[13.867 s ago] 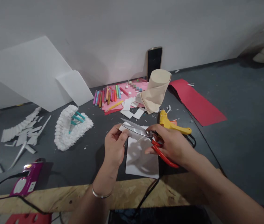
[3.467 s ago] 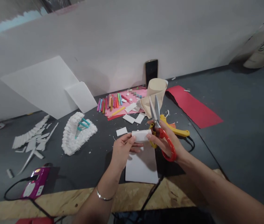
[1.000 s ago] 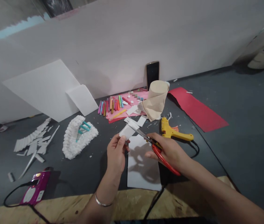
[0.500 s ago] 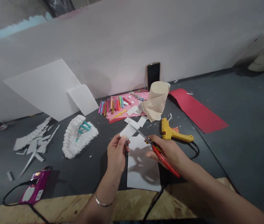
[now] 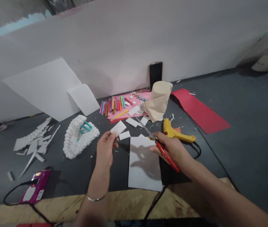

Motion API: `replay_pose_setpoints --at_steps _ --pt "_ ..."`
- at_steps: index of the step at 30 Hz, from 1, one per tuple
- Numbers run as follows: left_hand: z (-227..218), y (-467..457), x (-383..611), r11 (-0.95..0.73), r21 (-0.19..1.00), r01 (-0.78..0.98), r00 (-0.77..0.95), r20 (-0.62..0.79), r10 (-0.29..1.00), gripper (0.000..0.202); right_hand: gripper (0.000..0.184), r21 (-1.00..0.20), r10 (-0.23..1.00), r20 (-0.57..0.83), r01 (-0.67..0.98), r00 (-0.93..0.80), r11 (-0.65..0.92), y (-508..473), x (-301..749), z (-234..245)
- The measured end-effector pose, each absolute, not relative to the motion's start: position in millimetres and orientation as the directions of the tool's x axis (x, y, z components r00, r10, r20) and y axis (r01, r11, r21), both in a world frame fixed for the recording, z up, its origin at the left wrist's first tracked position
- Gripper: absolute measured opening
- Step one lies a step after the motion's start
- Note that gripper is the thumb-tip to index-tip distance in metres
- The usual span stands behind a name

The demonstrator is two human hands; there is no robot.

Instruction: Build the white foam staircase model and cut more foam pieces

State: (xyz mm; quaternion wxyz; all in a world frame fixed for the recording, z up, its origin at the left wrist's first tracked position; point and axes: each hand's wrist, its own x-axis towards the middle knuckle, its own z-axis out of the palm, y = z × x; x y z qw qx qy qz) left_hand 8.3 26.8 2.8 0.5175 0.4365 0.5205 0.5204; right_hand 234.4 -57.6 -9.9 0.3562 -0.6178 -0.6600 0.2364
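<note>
Between the thumb and fingers of my left hand (image 5: 105,147) is a small white foam-board piece (image 5: 118,128). My right hand (image 5: 168,145) grips red-handled scissors (image 5: 165,155), their blades pointing up and left, apart from the piece. A cut white piece (image 5: 124,135) lies on the dark table just right of my left hand, and several more (image 5: 132,122) are scattered beyond the blades. Below the scissors rests a larger white sheet (image 5: 144,167), with the shadow of my hand on it.
A yellow glue gun (image 5: 178,135) lies right of my right hand, its cord trailing. A white arch-shaped model (image 5: 77,138) stands left, near white scraps (image 5: 35,140) and a magenta power strip (image 5: 36,187). Behind are coloured sticks (image 5: 112,105), rolled beige fabric (image 5: 158,97), a phone (image 5: 156,75) and red sheet (image 5: 200,112).
My left hand has moved left with its white piece, away from the scissors. A cut piece now lies on the table between them. The scissors stay near the same place.
</note>
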Motion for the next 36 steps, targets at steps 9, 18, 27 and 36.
replay_pose_setpoints --at_steps 9,18,27,36 --pt "-19.7 41.4 -7.9 -0.029 0.870 0.492 0.025 0.019 1.000 0.032 0.057 -0.736 0.964 0.258 0.660 0.068 0.150 -55.3 237.4 -24.3" --pt "-40.0 47.6 -16.0 -0.374 0.467 0.802 0.252 0.304 0.919 0.033 0.061 -0.751 0.968 0.234 0.649 0.092 0.121 -54.3 238.5 -18.9" --pt "-2.6 87.3 14.0 -0.568 0.240 0.787 0.504 0.281 0.817 0.032 0.058 -0.767 0.967 0.230 0.633 0.113 0.108 -54.6 240.6 -12.3" --pt "-6.2 139.2 46.9 -0.748 0.052 0.661 0.750 -0.057 0.659 0.033 0.062 -0.787 0.974 0.193 0.612 0.120 0.080 -51.2 242.7 -9.5"
